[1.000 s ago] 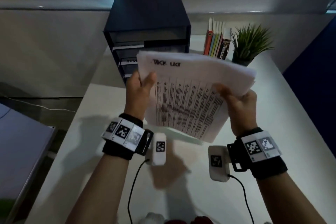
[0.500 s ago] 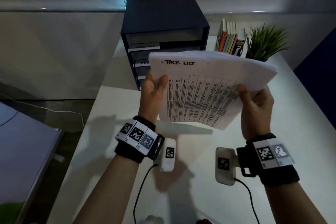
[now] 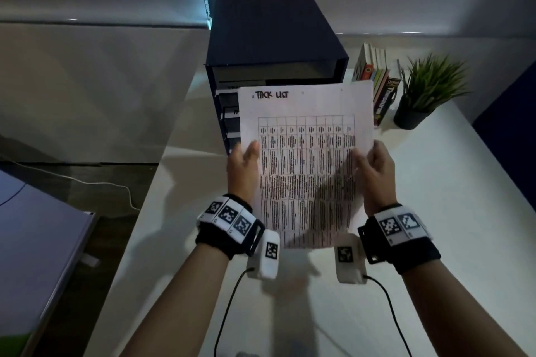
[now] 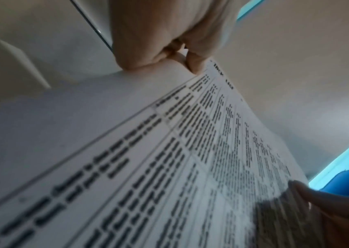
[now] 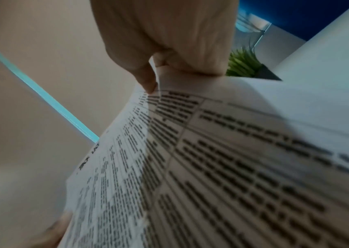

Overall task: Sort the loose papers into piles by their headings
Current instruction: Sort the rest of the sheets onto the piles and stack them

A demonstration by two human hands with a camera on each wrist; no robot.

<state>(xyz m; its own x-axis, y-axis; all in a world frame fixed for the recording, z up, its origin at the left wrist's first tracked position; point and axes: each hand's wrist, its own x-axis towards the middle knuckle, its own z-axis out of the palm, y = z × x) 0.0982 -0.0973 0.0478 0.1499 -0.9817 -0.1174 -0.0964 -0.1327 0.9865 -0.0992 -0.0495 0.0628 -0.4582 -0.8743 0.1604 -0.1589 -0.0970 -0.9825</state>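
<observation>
While both hands pinch it, flat paper stands upright.

This looks like an office or a study corner. A white desk runs along a plain pale wall, and at its far end stands a dark blue drawer unit with labelled paper trays, the labels too blurred to read. Beside it a row of books stands upright, next to a small potted plant in a dark pot. A printed sheet with a table and the handwritten heading, seemingly "Task List", is the kind of paperwork kept in such a room. A dark blue partition borders the desk on the right.
</observation>
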